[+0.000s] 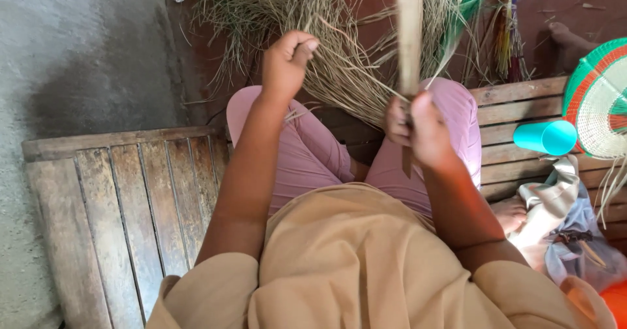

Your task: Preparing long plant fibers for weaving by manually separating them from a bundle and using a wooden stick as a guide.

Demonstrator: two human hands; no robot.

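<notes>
The work looked early or mid-way, judged from how things lay: most of the loose bundle of dry, tan grass-like strands [339,54] was still unsorted, fanning out over the reddish floor [196,48] in front of the person's knees, and only a few strands had been drawn out of it.

The left hand [287,58] was raised above the left knee, its grip closed into a fist round a thin bunch of those strands, pulling them up and away from the pile. The right hand [418,123] sat lower, over the right knee, its grip closed on a long flat pale wooden stick [409,28] that rose straight up out of the picture; a dark narrow tip [407,162] showed below the fist, but whether it was a blade or the stick's end could not be told. A strand or two ran from the pile to that hand.

The strands were thin, stiff, pale brown and tangled, gathered toward the person and spread at the far end. Some green-dyed strands [467,2] lay further off.

To the right, on the slatted wooden bench [509,133], stood a turquoise plastic cup on its side [545,137], a round woven piece in green, orange and cream [597,100], and crumpled grey cloth [555,205].
</notes>
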